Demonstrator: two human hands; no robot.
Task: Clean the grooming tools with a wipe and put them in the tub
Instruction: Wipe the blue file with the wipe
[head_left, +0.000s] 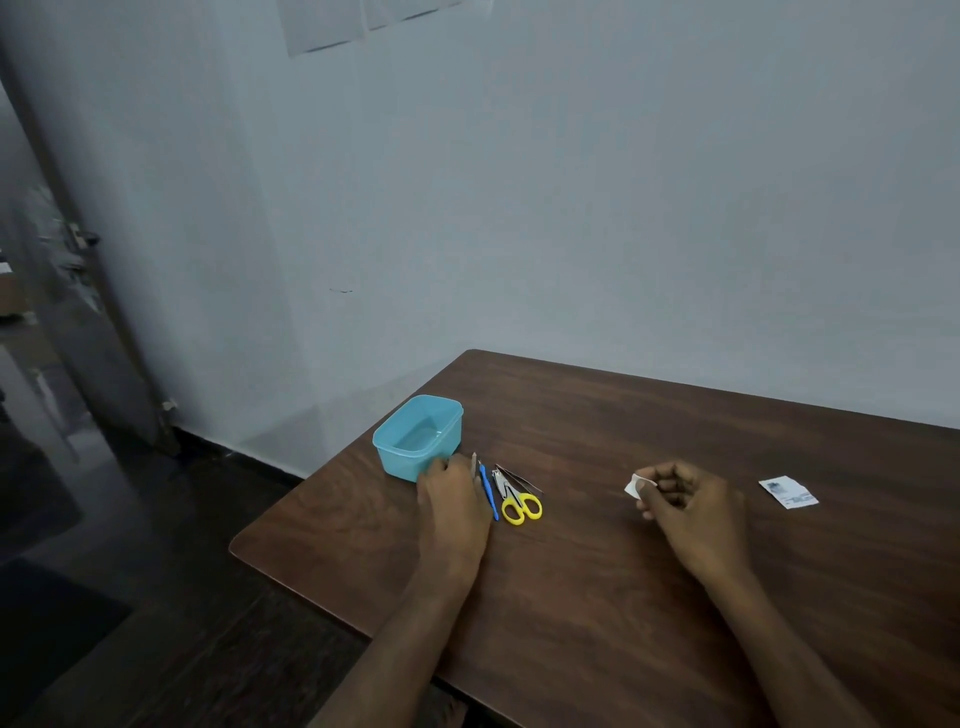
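White wipe (634, 487) is being pinched in the right hand (685, 506), ready for cleaning; left hand (453, 499), fingers relaxed, is reaching to the tools (506, 491) lying beside the blue tub (418, 435). Next: pick 1 tool & rub it w/ wipe. Everything is sitting on a brown wood table (597, 571), near a grey wall (519, 208)

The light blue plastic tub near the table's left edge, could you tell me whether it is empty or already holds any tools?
Empty: the light blue plastic tub shows only its bare floor.
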